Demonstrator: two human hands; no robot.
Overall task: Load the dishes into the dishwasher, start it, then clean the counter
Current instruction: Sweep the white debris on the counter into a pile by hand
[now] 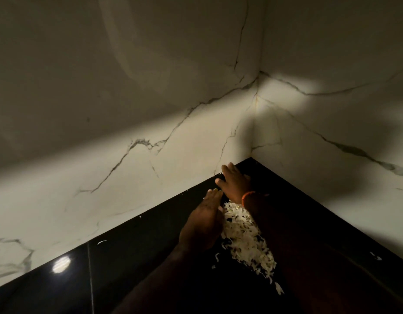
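Flanking a pile of pale, thin shredded scraps [247, 237], both hands lie flat on the glossy black stone counter [132, 264] in a dim corner.

The left hand [204, 225] rests with straight fingers pressed together along the pile's left edge; the right hand [234, 183], an orange band [247, 197] at its wrist, lies beyond the pile near the corner, fingers straight and slightly spread. White grey-veined marble walls [150, 109] meet behind. Stray shreds dot the counter.

Dim corner of veined white marble walls [150, 98], one bright light patch [289, 87].
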